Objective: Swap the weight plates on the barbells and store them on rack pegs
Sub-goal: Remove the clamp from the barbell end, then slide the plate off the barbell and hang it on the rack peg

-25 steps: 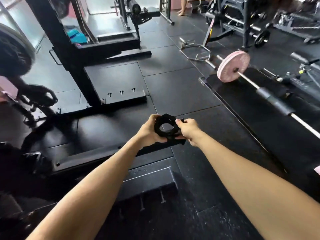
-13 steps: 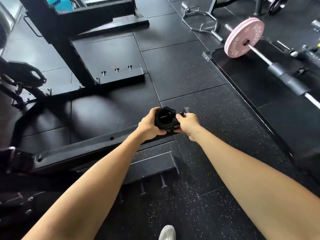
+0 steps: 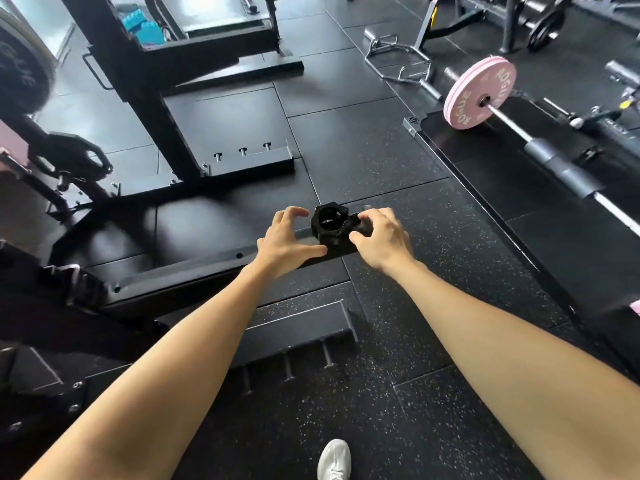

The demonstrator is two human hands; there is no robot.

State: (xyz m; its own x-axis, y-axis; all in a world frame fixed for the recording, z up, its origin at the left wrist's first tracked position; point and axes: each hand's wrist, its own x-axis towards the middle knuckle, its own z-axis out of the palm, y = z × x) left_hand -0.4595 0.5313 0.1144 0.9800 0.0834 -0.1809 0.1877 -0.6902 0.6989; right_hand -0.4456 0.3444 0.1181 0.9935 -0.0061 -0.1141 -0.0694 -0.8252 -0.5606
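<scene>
A: Where is the collar?
B: The black barbell collar [image 3: 329, 224] sits mid-scene between your 2 hands, above the dark rack base rail [image 3: 194, 268].
A: Grip state?
B: Your right hand [image 3: 379, 237] pinches the collar's lever side. Your left hand [image 3: 285, 239] has its fingers spread, thumb at the collar's near edge, gripping nothing.
A: Plates?
B: 1 pink plate [image 3: 479, 97] stays on the barbell [image 3: 554, 161], far right.

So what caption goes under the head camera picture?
Right hand grips a black barbell collar, left hand open beside it.
</scene>
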